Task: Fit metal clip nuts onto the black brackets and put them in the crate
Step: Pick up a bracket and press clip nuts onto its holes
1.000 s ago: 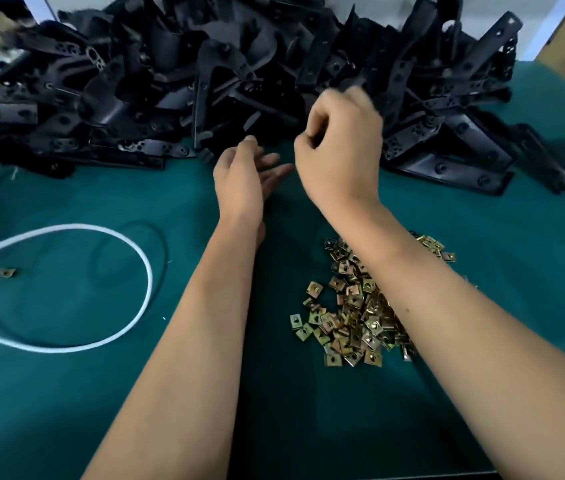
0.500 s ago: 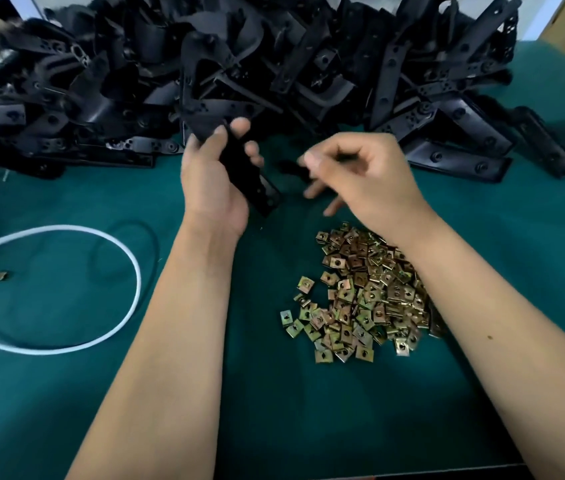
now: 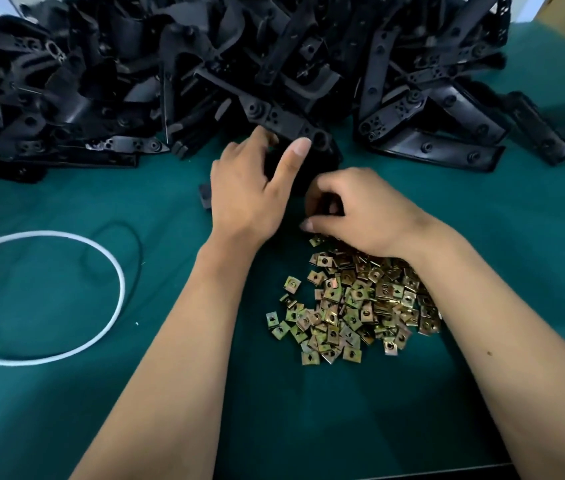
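Since the last frame your right hand (image 3: 360, 209) dropped to the clip nuts (image 3: 353, 299), fingers curled; grip unclear. Your left hand (image 3: 250, 192) still grips the matte black bracket (image 3: 308, 168).

Small-parts assembly workshop, bench (image 3: 66, 410) covered in green felt, bulk heap of black plastic brackets (image 3: 205, 74), loose pile of brass-coloured clip nuts (image 3: 353, 306), white cord loop (image 3: 115, 268)

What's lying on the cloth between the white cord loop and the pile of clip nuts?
Only the left forearm crosses it in the head view; otherwise bare green cloth.
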Available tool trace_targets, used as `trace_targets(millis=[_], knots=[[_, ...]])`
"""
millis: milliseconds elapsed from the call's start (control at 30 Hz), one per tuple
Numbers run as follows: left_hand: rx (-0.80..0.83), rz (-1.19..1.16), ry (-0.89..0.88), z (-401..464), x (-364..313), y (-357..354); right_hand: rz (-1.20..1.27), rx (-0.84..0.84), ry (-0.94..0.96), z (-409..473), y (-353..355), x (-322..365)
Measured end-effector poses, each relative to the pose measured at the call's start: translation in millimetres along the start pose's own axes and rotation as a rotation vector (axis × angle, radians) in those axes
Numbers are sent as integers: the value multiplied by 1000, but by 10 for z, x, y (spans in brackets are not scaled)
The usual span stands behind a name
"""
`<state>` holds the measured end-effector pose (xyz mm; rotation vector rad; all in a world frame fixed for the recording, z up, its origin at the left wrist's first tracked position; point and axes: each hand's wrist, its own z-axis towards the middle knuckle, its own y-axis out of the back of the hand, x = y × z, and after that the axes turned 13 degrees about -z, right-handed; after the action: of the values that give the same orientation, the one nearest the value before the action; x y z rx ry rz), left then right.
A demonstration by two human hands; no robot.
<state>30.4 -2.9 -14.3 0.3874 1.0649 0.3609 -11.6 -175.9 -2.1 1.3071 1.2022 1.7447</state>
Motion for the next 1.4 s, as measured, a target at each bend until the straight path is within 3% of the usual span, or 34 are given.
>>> trace_targets(millis=[133, 233, 367, 467, 533, 700, 867, 1233, 1333, 1400], knots=[[41, 37, -15, -34, -32, 9, 133, -170, -79, 16, -24, -60], [78, 71, -36, -46, -26, 25, 218, -204, -93, 11, -38, -72], [104, -150, -79, -76, 33, 119, 332, -252, -159, 34, -61, -66], [102, -181, -88, -73, 75, 150, 324, -301, -149, 57, -44, -86], [129, -157, -71, -57, 104, 150, 330, -320, -143, 63, -44, -91], [231, -116, -50, -54, 102, 136, 606, -329, -188, 56, -82, -93], [311, 119, -120, -66, 44, 173, 787, -316, -299, 68, -96, -117], [209, -91, -39, -12, 143, 261, 839, -268, -286, 43, -79, -113], [96, -265, -22, -19, 147, 215, 845, -258, -265, 51, -91, -88], [58, -215, -17, -10, 149, 190, 830, -264, -257, 62, -111, -66]])
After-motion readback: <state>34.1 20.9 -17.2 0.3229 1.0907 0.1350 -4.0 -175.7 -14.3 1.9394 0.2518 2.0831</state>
